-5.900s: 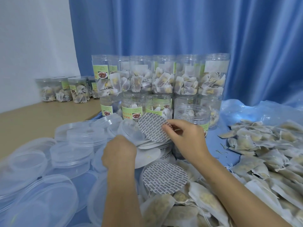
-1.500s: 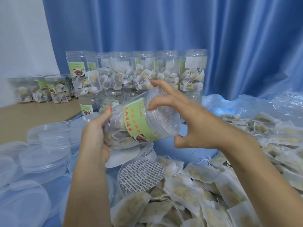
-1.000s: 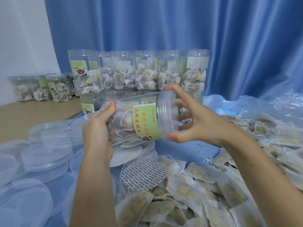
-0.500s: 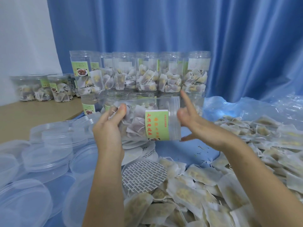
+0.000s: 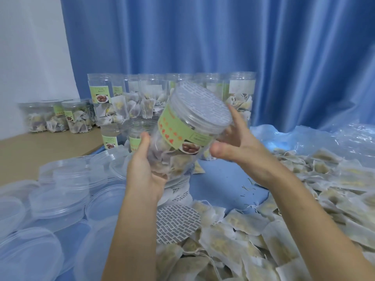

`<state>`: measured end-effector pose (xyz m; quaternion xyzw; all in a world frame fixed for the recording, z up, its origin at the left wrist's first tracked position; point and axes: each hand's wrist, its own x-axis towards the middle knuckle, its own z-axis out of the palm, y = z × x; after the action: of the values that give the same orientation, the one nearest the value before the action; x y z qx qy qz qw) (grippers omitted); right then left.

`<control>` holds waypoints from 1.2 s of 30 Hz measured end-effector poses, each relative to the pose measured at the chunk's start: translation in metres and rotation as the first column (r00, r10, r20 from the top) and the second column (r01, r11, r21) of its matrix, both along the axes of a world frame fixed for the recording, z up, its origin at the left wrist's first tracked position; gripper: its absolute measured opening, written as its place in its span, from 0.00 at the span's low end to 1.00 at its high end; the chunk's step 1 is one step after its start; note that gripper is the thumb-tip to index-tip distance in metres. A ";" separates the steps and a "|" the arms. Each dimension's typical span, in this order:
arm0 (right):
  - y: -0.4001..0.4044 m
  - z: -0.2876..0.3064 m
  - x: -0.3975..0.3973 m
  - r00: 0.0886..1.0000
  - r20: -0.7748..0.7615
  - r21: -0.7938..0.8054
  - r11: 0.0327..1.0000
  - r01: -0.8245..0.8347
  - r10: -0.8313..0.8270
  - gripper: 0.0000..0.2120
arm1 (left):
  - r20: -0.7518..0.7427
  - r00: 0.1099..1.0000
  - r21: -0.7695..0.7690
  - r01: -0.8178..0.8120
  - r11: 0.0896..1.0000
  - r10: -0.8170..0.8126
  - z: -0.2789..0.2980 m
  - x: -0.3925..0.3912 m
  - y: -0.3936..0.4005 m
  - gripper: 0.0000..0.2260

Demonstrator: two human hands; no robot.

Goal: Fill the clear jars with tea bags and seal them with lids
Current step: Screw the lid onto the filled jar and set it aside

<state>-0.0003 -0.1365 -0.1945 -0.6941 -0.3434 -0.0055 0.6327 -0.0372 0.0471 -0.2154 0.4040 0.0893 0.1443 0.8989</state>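
I hold a clear jar point(image 5: 178, 136) with a green label, full of tea bags, tilted in the air so its top points up and to the right. A clear lid point(image 5: 200, 106) with a patterned seal liner under it sits on the jar. My left hand point(image 5: 144, 171) grips the jar's lower body from the left. The spread thumb and fingers of my right hand point(image 5: 241, 151) span the lid's rim from the right. Loose tea bags point(image 5: 253, 230) lie heaped at the lower right.
Loose clear lids point(image 5: 60, 191) are piled at the left on the blue cloth. A seal liner disc point(image 5: 176, 224) lies below the jar. Filled jars point(image 5: 125, 102) stand stacked at the back, with open jars point(image 5: 140, 130) in front and shorter jars point(image 5: 56, 118) on the wooden table at left.
The jar was lying sideways between my hands half a second ago. It has since tipped up so the lid faces me, and my right hand has shifted round the lid's rim.
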 end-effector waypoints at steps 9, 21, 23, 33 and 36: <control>0.033 -0.002 -0.014 0.977 0.071 0.041 0.979 0.201 -0.203 0.43 | 0.122 0.951 0.879 -0.237 0.414 0.285 0.050 -0.032 0.011 0.21; 0.191 0.046 -0.055 0.982 0.176 -0.010 0.997 0.076 -0.073 0.35 | 0.087 0.985 0.983 -0.109 0.144 0.151 0.099 -0.117 0.159 0.47; 0.231 0.049 -0.063 0.979 0.195 -0.016 0.998 0.065 -0.061 0.32 | 0.121 0.976 0.970 -0.155 0.186 0.183 0.096 -0.131 0.194 0.42; 0.423 0.029 -0.080 0.972 0.146 -0.215 0.965 -0.149 0.183 0.30 | 0.088 0.899 0.934 -0.225 0.278 0.429 0.046 -0.168 0.363 0.29; 0.457 0.011 -0.078 0.972 -0.012 -0.178 0.956 -0.232 0.234 0.37 | 0.048 0.874 0.941 -0.202 0.273 0.483 0.023 -0.165 0.393 0.28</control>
<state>-0.0780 0.3208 -0.1840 -0.7025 -0.4247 0.0965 0.5629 -0.2019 0.4397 -0.1920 0.8225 0.1891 0.3089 0.4384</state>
